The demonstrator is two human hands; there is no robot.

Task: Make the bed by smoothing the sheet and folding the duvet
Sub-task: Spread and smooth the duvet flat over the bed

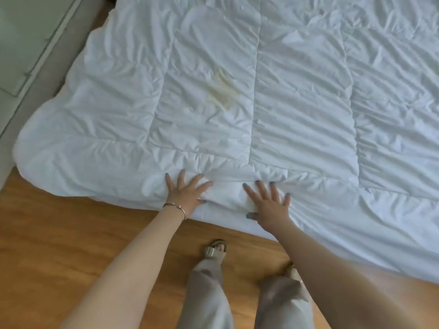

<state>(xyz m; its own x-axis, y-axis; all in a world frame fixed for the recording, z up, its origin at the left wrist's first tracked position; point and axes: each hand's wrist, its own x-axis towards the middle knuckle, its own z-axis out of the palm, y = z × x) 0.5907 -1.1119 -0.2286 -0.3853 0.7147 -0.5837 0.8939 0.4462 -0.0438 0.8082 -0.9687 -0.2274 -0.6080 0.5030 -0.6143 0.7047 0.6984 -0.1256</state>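
A white quilted duvet (273, 96) lies spread over the whole bed, wrinkled, with a faint yellowish stain left of the middle. My left hand (185, 193) presses flat on the duvet's near edge, fingers spread, a thin bracelet on the wrist. A little to the right, my right hand (268, 203) lies flat on the same edge with straight, spread fingers. Neither hand grips the fabric. The sheet underneath is hidden by the duvet.
Wooden floor (71, 245) runs along the near side of the bed, where my feet in sandals stand. A pale wall or cabinet (21, 43) with a grey ledge borders the bed's left side, leaving a narrow gap.
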